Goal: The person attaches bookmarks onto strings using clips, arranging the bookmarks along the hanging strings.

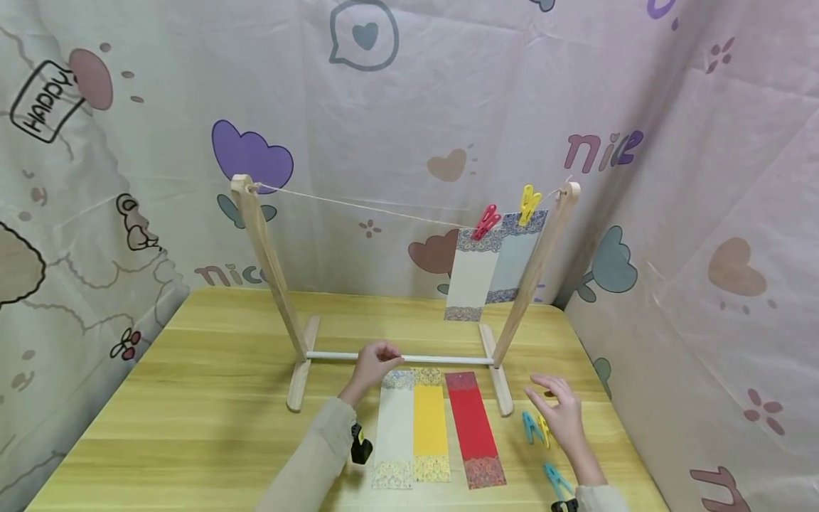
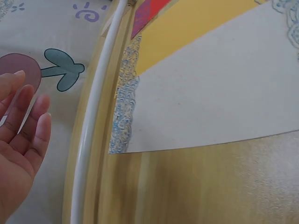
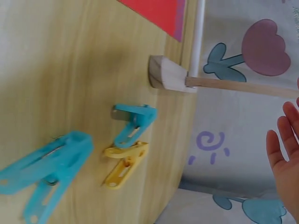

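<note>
My left hand (image 1: 374,366) hovers above the top of a white card strip (image 1: 395,427) with patterned ends, its fingers loosely bent and holding nothing. Beside that strip lie a yellow strip (image 1: 431,427) and a red strip (image 1: 473,427). Over the table's right side my right hand (image 1: 563,412) is raised with nothing in it, thumb apart from the fingers. Close to it lie a blue clothespin (image 1: 531,427), a yellow clothespin (image 3: 126,165) and a nearer blue clothespin (image 3: 53,163). On the string (image 1: 358,205), a red clothespin (image 1: 486,222) and a yellow clothespin (image 1: 528,205) hold two patterned strips.
A wooden stand carries the string between its left post (image 1: 271,270) and right post (image 1: 537,274). A white rod (image 1: 441,360) joins the feet low down, just behind the loose strips. Printed cloth (image 1: 384,128) hangs behind and beside the wooden table (image 1: 211,398).
</note>
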`<state>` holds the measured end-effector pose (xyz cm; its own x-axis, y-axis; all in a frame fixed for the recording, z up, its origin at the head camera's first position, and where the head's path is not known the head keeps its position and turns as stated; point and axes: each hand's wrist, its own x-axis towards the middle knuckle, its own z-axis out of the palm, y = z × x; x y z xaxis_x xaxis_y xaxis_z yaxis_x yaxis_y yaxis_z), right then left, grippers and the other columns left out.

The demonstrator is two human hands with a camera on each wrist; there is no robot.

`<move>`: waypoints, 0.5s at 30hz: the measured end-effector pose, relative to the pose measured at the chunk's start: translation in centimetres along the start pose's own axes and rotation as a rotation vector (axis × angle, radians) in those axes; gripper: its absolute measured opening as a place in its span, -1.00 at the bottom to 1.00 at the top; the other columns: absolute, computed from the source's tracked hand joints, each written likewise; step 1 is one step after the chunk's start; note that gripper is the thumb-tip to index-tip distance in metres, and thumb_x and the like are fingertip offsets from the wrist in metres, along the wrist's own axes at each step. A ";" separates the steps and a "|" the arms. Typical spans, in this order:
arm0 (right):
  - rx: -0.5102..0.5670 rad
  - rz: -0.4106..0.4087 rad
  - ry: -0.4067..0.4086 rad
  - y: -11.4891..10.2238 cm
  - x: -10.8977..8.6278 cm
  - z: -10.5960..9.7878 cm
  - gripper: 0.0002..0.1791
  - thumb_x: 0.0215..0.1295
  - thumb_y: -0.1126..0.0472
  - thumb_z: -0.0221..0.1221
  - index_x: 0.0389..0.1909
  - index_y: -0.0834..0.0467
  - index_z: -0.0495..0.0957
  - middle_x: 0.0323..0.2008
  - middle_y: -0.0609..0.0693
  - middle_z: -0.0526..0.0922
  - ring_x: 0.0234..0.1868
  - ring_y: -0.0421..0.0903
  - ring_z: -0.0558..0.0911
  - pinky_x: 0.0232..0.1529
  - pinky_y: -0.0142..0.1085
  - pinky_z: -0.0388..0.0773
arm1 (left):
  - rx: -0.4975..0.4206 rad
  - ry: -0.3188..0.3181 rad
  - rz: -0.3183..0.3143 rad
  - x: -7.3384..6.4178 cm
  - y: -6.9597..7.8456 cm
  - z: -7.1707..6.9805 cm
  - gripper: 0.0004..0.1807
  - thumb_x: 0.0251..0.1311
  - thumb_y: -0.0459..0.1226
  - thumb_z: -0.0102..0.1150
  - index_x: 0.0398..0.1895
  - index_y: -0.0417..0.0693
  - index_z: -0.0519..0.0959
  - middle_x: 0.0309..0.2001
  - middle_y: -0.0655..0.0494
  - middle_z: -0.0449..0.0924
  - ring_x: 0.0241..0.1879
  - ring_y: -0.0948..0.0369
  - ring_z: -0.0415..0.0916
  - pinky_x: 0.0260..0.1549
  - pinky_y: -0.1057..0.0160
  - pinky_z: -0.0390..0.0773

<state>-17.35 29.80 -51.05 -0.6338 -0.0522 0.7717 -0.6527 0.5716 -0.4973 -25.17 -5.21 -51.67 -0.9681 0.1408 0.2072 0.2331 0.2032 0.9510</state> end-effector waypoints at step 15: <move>-0.113 0.129 -0.034 -1.0 -1.7 0.0 -0.64 -0.36 0.60 0.33 -0.39 0.35 0.58 -0.36 0.17 0.60 -0.24 -0.33 0.45 -0.41 -0.50 0.43 | 0.028 -0.021 -0.015 -1.5 -1.2 0.0 -0.86 -0.02 -0.43 0.23 -0.37 -0.35 0.55 -0.44 0.05 0.56 -0.41 0.16 0.46 -0.44 0.30 0.49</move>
<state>-15.65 29.28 -51.86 -0.7243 0.0013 0.6895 -0.5153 0.6634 -0.5425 -24.04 -5.65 -53.08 -0.9693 0.1583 0.1880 0.2217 0.2328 0.9469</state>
